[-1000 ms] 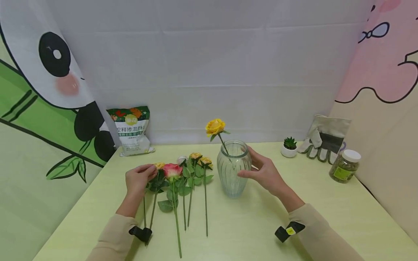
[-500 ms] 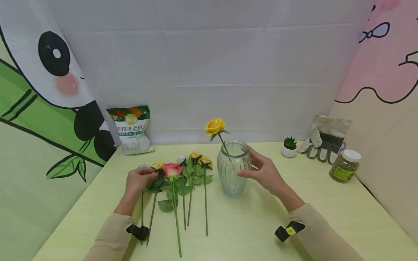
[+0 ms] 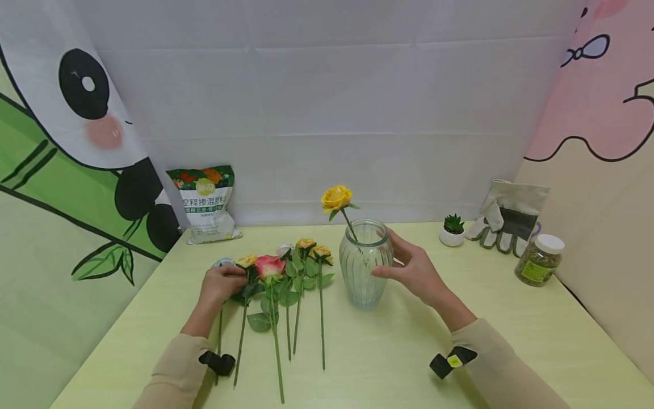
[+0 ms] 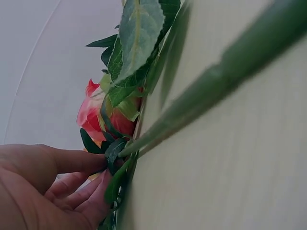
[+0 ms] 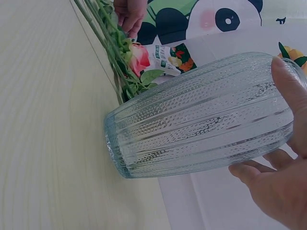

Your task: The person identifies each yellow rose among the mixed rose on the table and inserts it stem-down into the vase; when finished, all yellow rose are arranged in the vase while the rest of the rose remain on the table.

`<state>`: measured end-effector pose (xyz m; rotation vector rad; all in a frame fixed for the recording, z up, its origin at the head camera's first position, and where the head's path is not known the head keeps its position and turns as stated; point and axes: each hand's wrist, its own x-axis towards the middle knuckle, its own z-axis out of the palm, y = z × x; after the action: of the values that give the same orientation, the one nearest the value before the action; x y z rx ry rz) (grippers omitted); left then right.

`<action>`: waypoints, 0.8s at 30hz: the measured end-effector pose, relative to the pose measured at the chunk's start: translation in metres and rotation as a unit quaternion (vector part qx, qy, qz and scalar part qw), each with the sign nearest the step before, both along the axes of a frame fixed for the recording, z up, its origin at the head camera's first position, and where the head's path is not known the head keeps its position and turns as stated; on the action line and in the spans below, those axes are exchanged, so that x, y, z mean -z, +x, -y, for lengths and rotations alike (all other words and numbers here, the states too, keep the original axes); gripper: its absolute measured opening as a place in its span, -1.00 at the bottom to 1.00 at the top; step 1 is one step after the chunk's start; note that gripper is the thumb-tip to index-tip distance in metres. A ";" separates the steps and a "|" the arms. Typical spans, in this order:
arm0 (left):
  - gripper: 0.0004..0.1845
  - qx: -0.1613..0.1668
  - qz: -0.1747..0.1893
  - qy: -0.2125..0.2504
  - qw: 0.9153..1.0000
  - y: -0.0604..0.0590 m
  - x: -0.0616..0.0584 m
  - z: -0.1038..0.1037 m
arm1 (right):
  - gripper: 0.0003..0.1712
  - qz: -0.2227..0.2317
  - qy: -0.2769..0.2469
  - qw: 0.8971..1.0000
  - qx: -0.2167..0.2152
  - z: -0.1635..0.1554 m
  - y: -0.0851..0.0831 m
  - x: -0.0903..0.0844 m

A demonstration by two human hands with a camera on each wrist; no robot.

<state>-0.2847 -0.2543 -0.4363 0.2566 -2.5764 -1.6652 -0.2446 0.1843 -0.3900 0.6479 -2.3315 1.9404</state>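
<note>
The right hand [image 3: 416, 271] cups the side of the glass vase [image 3: 365, 264] just right of the frame's centre, thumb and fingers curved round its ribbed wall, seemingly to keep it steady on the table [image 3: 388, 352]. One yellow rose [image 3: 336, 198] already stands in the vase, its stem leaning against the rim so the bloom tips toward the upper left.

The left hand [image 3: 221, 282] lies at the left end of a row of loose flowers in the lower middle of the head view. Its fingers curl round the stem just under the head of the outermost yellow flower [image 3: 248, 261]; the left wrist view shows the fingertips [image 4: 91, 189] tucked against stems and leaves beside the pink rose [image 3: 269, 266]. The stems lie side by side, blooms away from the person, so each can be taken singly.

By count: one vase, one rose in it, and about five or six flowers on the table, among them one pink, roughly three yellow, and two pale ones partly hidden, so the tally is unsure. Along the back edge stand one printed bag [image 3: 206, 202] at left, and at right one small potted plant [image 3: 452, 229], one pair of work gloves [image 3: 506, 218] and one lidded jar [image 3: 539, 260].
</note>
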 end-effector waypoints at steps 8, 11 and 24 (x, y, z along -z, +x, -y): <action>-0.68 0.013 0.031 0.021 0.999 0.001 -0.001 0.001 | 0.06 0.005 0.002 1.000 0.003 0.001 0.001 -0.001; -0.69 0.012 0.053 0.036 0.998 0.000 -0.002 0.003 | 0.07 0.008 0.002 1.000 0.003 0.001 0.001 -0.001; -0.62 -0.018 0.100 0.248 0.963 -0.007 -0.017 0.018 | 0.07 0.005 0.007 1.000 0.006 0.000 0.002 -0.002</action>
<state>-0.2919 -0.2725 -0.4195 0.5161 -2.2069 -2.3580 -0.2430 0.1839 -0.3884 0.6235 -2.3515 1.9292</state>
